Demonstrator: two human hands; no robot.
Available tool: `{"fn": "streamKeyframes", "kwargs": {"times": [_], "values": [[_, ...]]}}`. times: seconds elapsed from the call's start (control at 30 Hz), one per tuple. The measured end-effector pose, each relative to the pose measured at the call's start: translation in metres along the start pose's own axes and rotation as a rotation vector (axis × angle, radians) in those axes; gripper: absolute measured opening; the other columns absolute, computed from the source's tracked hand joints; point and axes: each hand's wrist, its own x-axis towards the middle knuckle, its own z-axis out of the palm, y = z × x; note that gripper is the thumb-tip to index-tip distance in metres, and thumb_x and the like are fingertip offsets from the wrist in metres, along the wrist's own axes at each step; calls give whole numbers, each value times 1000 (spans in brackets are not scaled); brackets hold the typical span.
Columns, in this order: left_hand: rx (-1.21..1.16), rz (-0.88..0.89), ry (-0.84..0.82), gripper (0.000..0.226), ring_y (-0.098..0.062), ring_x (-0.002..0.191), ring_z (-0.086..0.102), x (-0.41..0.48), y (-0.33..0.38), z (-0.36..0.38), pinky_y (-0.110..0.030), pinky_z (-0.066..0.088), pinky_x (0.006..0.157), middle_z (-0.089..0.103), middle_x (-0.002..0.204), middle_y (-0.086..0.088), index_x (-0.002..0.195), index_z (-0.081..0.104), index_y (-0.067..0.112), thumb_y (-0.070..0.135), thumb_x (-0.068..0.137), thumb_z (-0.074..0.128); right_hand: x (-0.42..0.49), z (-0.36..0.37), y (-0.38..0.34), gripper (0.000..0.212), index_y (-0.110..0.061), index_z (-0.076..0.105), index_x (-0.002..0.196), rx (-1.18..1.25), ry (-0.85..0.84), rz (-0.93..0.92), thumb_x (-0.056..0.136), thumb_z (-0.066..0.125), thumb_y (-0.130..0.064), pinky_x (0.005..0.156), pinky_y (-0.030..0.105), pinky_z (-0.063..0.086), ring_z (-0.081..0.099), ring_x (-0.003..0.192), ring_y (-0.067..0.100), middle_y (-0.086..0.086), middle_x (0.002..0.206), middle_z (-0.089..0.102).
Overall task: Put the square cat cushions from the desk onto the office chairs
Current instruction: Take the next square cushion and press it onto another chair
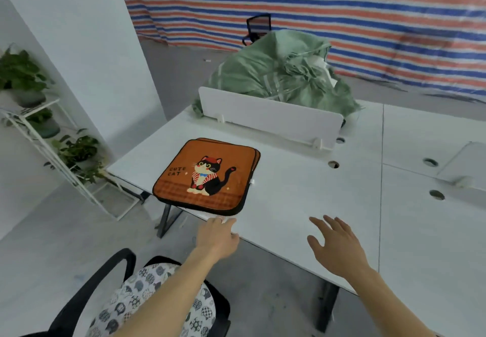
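Note:
An orange square cushion (pixel 207 173) printed with a cat and "CUTE CAT" lies on the white desk (pixel 310 200), on top of at least one more orange cushion; its near corner overhangs the desk's front edge. My left hand (pixel 218 239) reaches to the desk edge just below that corner, fingertips at or under the cushion, hidden there. My right hand (pixel 336 247) hovers open above the desk, right of the cushions, fingers spread. Below my left arm stands a black office chair (pixel 100 281) with a white cat-patterned cushion (pixel 136 294) on its seat.
A white divider panel (pixel 268 115) stands across the desk behind the cushions, with a big green sack (pixel 273 71) beyond it. A second black chair (pixel 257 27) stands far back by the striped tarp. A white plant rack (pixel 50 136) is at the left.

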Motion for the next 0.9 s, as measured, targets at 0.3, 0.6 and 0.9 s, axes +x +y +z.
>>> {"fn": "streamKeyframes", "kwargs": {"times": [0.3,0.6,0.9], "values": [[52,-33,-146,71,-31,153,1,102,-9,80,-49,20,120,-8,166,-10,159,4,32,44,99,41,80,107,38,58,-39,21,157,-73,-343,187,102,33,-51,123,42,18,6,154,24,-2,167,17],[76,1,-70,71,-30,152,11,216,-50,93,-49,21,119,8,166,-10,159,12,29,48,98,43,167,166,34,64,-45,-11,156,-58,-241,203,100,15,-64,123,53,-7,-24,151,22,-6,165,-25],[64,157,73,68,-35,142,36,226,-82,119,-46,36,112,35,157,-14,154,36,24,57,95,34,164,199,39,63,-48,-19,153,-118,-137,257,98,8,-65,120,50,-17,-31,149,16,-9,162,-30]]}}
